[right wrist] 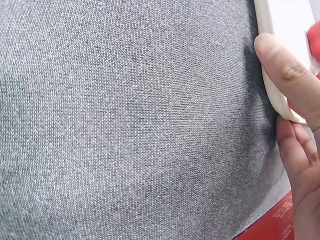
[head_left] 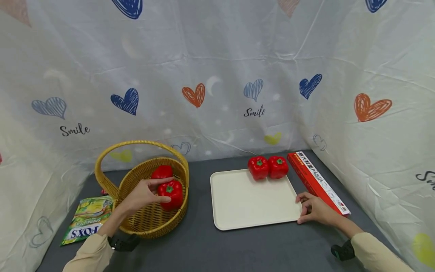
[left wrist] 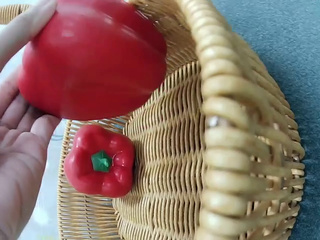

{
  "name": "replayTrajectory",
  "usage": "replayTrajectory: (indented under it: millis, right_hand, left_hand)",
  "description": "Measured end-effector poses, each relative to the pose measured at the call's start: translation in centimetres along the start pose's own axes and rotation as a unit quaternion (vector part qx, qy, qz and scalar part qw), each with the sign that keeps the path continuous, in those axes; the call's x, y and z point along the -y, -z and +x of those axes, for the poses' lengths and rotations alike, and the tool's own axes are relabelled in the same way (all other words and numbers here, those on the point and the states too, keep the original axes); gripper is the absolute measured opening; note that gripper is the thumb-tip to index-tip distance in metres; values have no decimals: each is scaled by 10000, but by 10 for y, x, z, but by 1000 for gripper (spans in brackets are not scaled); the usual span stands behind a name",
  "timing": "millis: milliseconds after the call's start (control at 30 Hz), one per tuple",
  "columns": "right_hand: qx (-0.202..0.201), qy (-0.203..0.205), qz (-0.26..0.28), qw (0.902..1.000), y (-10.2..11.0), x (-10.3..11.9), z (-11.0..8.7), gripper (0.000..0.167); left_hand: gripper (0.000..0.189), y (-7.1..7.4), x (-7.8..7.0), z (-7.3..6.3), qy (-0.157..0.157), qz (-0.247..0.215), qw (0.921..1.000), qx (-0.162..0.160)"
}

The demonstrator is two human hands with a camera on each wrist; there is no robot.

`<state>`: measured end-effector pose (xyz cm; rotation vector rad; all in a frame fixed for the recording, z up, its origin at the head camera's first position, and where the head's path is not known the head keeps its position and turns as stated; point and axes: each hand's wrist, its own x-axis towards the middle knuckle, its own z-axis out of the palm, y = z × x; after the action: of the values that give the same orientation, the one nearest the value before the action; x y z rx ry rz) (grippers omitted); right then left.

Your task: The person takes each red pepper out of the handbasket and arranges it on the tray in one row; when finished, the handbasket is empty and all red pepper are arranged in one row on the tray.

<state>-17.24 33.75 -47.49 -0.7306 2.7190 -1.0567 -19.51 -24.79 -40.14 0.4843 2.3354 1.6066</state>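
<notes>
My left hand point(head_left: 144, 194) grips a red bell pepper point(head_left: 172, 195) between thumb and fingers, over the inside of the wicker basket point(head_left: 153, 226). Another red bell pepper point(left wrist: 100, 161) lies inside the basket, beyond the held one. At the near right corner of the cream tray point(head_left: 251, 200), my right hand point(head_left: 314, 209) pinches the rim, thumb on the near side and fingers along the right edge. Two more red peppers, a left one point(head_left: 258, 167) and a right one point(head_left: 278, 167), sit together at the tray's far right corner.
A red pasta box point(head_left: 317, 181) lies right of the tray, close to my right hand. Left of the basket is a green and yellow FOX'S bag point(head_left: 89, 219). The basket's tall handle point(head_left: 142, 142) arches above it. Heart-printed cloth point(head_left: 217, 124) walls off the grey table.
</notes>
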Motion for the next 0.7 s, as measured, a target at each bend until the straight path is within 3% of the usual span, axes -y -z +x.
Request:
replayTrajectory:
  millis: [200, 333, 500, 700]
  right_hand:
    - [-64, 293, 106, 9995, -1, -1, -1, 23]
    - [-42, 269, 117, 9996, -1, 0, -1, 23]
    - [-27, 248, 78, 9997, 0, 0, 0, 23]
    - [-62, 262, 42, 9996, -1, -2, 0, 24]
  left_hand:
    - [59, 5, -1, -1, -164, -239, 9995, -143]
    - [56, 8, -7, -4, -258, -594, 9979, -94]
    - [55, 3, -19, -7, -320, -1158, 9925, 231]
    - [56, -16, -36, -3, -427, -1555, 9847, 658]
